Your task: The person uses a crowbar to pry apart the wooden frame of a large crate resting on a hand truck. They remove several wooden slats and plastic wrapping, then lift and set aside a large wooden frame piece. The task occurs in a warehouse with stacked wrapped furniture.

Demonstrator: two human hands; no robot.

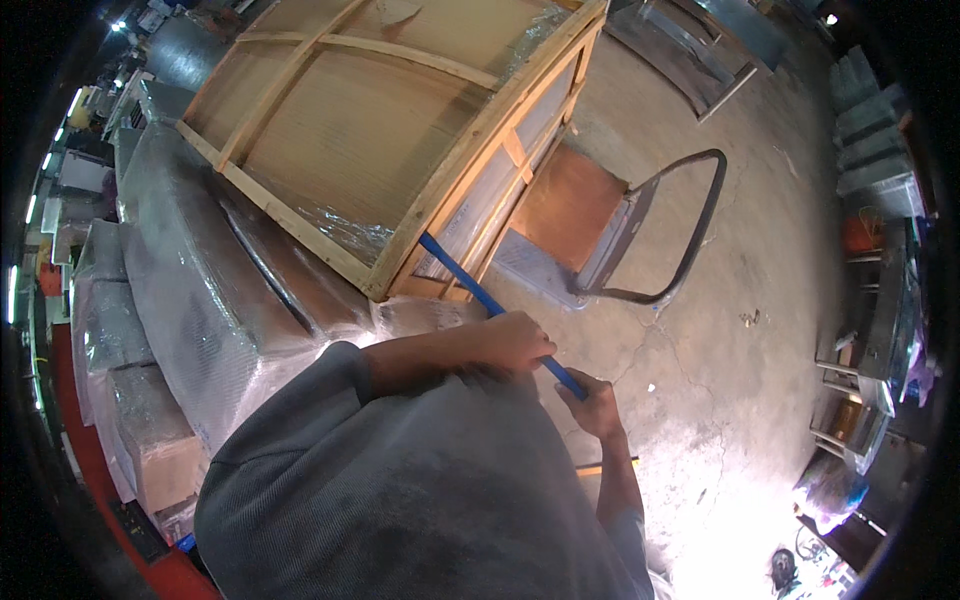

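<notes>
Both my hands grip a long blue pry bar (472,283), which slants from the crate down toward my right. My left hand (520,342) is wrapped round its middle, with the left forearm laid across my front. Closer to the bar's lower end, my right hand (597,405) is closed round it too. The far tip of the bar meets the corner framing of a large wooden crate (390,130). Whether that tip is wedged in a gap or only rests on the wood, I cannot tell. Clear film covers parts of the crate's panels.
Plastic-wrapped cartons (215,290) stand under and left of the crate. A cart with a black handle (690,240) carries a brown board (575,205) on the concrete floor (745,330). Metal racks (850,400) line the right side. A metal frame (680,55) lies at the back.
</notes>
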